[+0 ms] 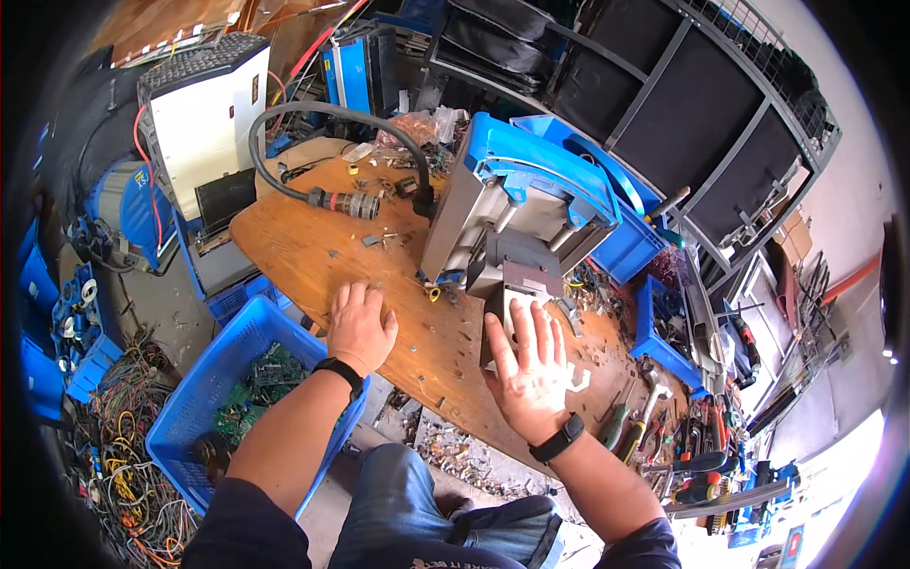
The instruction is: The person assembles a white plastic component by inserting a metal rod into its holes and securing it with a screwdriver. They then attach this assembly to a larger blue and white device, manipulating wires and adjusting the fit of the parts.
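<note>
My left hand (360,328) lies palm down near the left front edge of the wooden tabletop (313,218), fingers stretched out, holding nothing. My right hand (531,370) is open with its fingers spread, just in front of a machine part (445,223) with a blue cover and metal rods. Its fingertips overlap a white-sided grey block (518,270) at the part's lower end; whether they touch it I cannot tell. From that machine part runs a thick black cable (327,106), ending in a round metal connector (355,204) on the tabletop.
A blue crate (175,417) with green circuit boards stands left of my legs, beside tangled wires (118,455). On the tabletop's right lie a hammer (654,384), screwdrivers (614,427) and scraps. Behind them sits a blue bin (664,346). A white cabinet (223,133) stands far left.
</note>
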Tool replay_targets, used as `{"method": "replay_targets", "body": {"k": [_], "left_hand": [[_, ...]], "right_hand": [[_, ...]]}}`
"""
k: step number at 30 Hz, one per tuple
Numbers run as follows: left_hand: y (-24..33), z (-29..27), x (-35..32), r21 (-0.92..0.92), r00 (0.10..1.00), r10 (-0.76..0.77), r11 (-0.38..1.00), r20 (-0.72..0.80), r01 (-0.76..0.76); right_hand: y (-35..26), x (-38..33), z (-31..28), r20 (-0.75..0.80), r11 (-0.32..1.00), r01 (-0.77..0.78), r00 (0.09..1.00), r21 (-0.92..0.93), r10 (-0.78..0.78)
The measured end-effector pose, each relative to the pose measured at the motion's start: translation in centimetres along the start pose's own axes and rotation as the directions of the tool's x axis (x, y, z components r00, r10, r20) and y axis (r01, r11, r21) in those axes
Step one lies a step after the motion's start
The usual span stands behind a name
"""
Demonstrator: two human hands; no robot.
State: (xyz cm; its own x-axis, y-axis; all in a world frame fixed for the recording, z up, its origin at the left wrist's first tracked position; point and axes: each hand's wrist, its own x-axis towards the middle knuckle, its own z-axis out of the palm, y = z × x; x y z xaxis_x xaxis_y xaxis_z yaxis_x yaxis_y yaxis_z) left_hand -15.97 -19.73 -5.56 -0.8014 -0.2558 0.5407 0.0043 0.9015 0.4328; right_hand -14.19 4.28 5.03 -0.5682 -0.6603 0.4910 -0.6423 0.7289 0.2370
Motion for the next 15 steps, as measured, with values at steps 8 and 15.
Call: {"method": "replay_targets", "body": {"k": [8,15], "left_hand": [[-0.1,0.2,-0.2,-0.002,1.000,0.010,1.000,-0.016,-0.010],[-0.3,0.2,-0.3,-0.002,1.000,0.007,1.000,-0.006,-0.007]], "right_hand": [[2.4,0.4,0.2,-0.034,0.993,0.077,0.997,0.094,-0.074],[3.1,2.1,-0.2,-0.038,0.992,0.052,0.998,0.118,-0.048]]}}
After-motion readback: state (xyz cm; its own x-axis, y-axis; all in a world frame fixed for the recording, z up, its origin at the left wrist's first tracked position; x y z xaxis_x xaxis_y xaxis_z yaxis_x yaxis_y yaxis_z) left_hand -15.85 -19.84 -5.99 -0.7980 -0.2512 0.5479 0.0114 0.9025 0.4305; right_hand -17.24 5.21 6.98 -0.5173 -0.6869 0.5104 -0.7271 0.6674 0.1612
